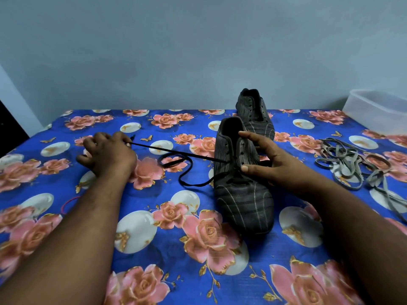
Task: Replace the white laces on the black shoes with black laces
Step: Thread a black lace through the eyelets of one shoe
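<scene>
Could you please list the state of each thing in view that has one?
Near black striped shoe: partly laced, steadied by right hand.
Black lace: pulled taut by left hand.
Far black shoe: unlaced.
Greyish-white laces: removed, heaped.
Clear plastic tub: open.

Setting: a surface against a plain wall.
A blue cloth (66, 216) printed with pink roses covers the surface; behind it rises a pale grey-blue wall (176, 51), evenly lit.
</scene>
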Demonstrator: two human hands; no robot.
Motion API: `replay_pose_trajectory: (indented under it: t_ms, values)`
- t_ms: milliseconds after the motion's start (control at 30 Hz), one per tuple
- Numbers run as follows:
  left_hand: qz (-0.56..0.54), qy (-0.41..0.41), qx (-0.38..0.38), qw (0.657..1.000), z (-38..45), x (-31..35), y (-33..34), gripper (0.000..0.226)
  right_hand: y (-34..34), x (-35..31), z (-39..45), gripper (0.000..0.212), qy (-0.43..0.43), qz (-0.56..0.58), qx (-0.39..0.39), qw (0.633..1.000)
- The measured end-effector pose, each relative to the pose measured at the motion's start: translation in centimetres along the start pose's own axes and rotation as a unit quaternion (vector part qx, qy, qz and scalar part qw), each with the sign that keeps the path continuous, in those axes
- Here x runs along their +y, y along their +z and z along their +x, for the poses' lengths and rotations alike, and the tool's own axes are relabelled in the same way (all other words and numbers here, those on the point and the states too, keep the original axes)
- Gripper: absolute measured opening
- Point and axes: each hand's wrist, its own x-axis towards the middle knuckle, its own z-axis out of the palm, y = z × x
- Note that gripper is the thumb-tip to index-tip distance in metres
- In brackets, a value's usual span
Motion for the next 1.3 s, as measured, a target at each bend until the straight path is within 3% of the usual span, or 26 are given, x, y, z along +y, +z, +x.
replay_pose_trajectory:
  t_ms: [100,200,367,433,533,667,800,900,1033,1100,1200,1300]
  values:
    - [0.033,0.000,-0.050,0.998,-0.1,0.3,0.1,0.024,0.0,0.0,0.0,0.076,0.000,0.000,-0.001,1.000]
    - [0.033,0.024,-0.052,0.998,-0.2,0.4,0.3,0.029,0.0,0.2,0.0,0.076,-0.005,-0.006,0.003,1.000]
    - [-0.076,0.204,-0.018,0.976,-0.8,1.3,-0.2,0.028,-0.1,0.3,0.1,0.075,-0.007,-0.017,0.003,1.000]
    - [-0.153,0.282,-0.065,0.945,-1.9,1.8,-0.9,0.014,0.0,0.3,0.1,0.075,-0.008,-0.020,0.002,1.000]
    - [-0.255,0.345,-0.232,0.873,-4.4,2.6,-2.3,0.007,0.0,0.3,0.1,0.075,-0.009,-0.022,0.001,1.000]
    - [-0.312,0.384,-0.374,0.784,-6.7,3.7,-3.7,0.021,-0.1,0.1,0.0,0.075,-0.008,-0.031,0.001,0.999]
    - [-0.198,0.439,-0.375,0.792,-7.4,4.1,-3.2,0.018,0.0,0.0,0.0,0.075,-0.006,-0.037,0.001,0.999]
    - [-0.208,0.442,-0.373,0.789,-7.0,4.0,-3.3,0.006,0.1,0.0,0.2,0.071,-0.016,-0.089,0.024,0.996]
    - [-0.254,0.423,-0.363,0.791,-7.2,4.0,-3.7,0.009,0.7,-0.7,0.0,0.065,-0.057,-0.160,0.079,0.982]
    - [-0.216,0.432,-0.363,0.797,-7.5,4.2,-3.3,0.021,1.1,-1.3,-0.2,0.057,-0.085,-0.178,0.093,0.976]
    - [-0.143,0.466,-0.354,0.798,-8.1,4.6,-2.8,0.015,1.5,-1.9,-0.3,0.041,-0.120,-0.214,0.105,0.964]
    - [-0.192,0.472,-0.342,0.790,-8.2,4.7,-3.6,0.013,1.7,-2.7,-0.5,0.039,-0.145,-0.272,0.113,0.945]
